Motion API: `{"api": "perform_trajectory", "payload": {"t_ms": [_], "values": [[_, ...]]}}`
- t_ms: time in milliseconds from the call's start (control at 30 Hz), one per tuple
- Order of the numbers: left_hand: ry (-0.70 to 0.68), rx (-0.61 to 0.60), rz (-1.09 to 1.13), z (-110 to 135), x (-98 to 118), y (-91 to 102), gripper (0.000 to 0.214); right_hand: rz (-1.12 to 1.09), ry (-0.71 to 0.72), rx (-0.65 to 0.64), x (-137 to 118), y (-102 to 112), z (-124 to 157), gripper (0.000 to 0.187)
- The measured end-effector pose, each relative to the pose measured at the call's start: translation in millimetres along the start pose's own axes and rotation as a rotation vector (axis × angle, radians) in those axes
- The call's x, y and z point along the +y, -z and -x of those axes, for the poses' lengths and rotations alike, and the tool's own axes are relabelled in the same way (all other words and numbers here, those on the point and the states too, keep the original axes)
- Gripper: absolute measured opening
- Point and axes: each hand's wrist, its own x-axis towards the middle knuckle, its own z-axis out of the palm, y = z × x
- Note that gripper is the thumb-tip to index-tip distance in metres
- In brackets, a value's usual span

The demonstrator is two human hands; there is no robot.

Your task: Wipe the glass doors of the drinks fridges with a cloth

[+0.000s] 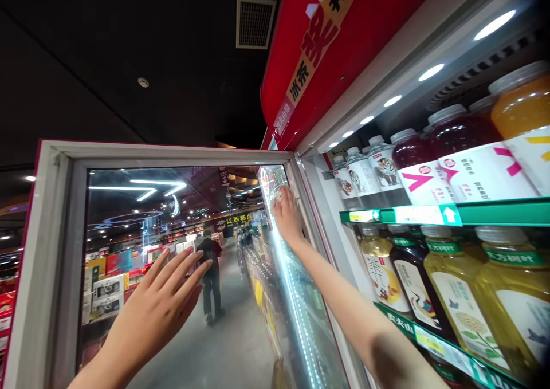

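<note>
My left hand lies flat with fingers stretched out against the inner glass of the open cooler door. My right hand reaches far forward and presses near the hinged side of the door, fingers partly spread; nothing shows in it. To my right the cooler shelves carry drink bottles: white tiger-label bottles, dark red juice bottles, an orange juice bottle on the upper shelf, and yellow tea bottles on the lower one.
A green shelf rail with price tags runs between the bottle rows. A red sign with Chinese characters tops the cooler. Through the glass, a person in dark clothes walks down a store aisle lined with goods.
</note>
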Motion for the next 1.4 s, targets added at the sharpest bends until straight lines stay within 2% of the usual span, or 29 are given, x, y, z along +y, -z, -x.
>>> {"api": "perform_trajectory", "payload": {"t_ms": [67, 133, 267, 300, 400, 433, 567, 600, 700, 733, 867, 900, 1033, 1167, 1200, 1333, 1400], "values": [[-0.012, -0.011, 0.002, 0, 0, 0.8, 0.046, 0.001, 0.191, -0.101, 1, 0, 15, 0.059], [-0.017, -0.010, 0.003, -1, 0, 2.7, 0.046, 0.003, 0.258, -0.153, 2, 2, 24, 0.058], [-0.069, -0.017, -0.040, -2, -4, 5.7, 0.045, 0.026, 0.017, -0.040, 12, 8, 35, 0.060], [-0.100, -0.028, -0.067, -2, -6, 5.8, 0.045, 0.031, 0.030, -0.047, 13, 8, 39, 0.061], [-0.176, -0.060, -0.142, 1, -13, 5.4, 0.048, 0.037, 0.196, -0.139, 14, 8, 54, 0.060], [-0.184, -0.069, -0.154, 2, -15, 5.3, 0.049, 0.042, 0.195, -0.139, 14, 8, 59, 0.059], [-0.188, -0.079, -0.155, 3, -16, 6.3, 0.052, 0.090, -0.037, -0.041, 15, 10, 72, 0.063], [-0.192, -0.079, -0.152, 2, -15, 6.5, 0.052, 0.093, -0.019, -0.070, 16, 11, 75, 0.063], [-0.201, -0.075, -0.147, 1, -14, 6.6, 0.053, 0.069, 0.172, -0.240, 21, 18, 80, 0.061], [-0.201, -0.071, -0.148, 1, -14, 6.4, 0.053, 0.063, 0.181, -0.256, 23, 20, 81, 0.060], [-0.204, -0.061, -0.146, 1, -16, 5.1, 0.051, 0.096, -0.018, -0.116, 27, 23, 97, 0.062], [-0.210, -0.060, -0.144, 1, -17, 4.5, 0.051, 0.106, -0.005, -0.117, 26, 22, 103, 0.062], [-0.215, -0.045, -0.123, 3, -22, 0.3, 0.048, 0.112, 0.208, -0.250, 24, 20, 120, 0.062], [-0.187, -0.037, -0.061, 4, -26, -5.9, 0.046, 0.137, 0.009, -0.116, 33, 23, 130, 0.063], [-0.183, -0.038, -0.049, 5, -27, -7.4, 0.046, 0.142, -0.001, -0.116, 36, 24, 133, 0.063], [-0.157, -0.032, -0.001, 6, -29, -11.1, 0.049, 0.141, 0.174, -0.280, 43, 28, 149, 0.062], [-0.137, -0.029, 0.030, 5, -29, -11.6, 0.051, 0.160, 0.103, -0.246, 43, 30, 157, 0.061]]}}
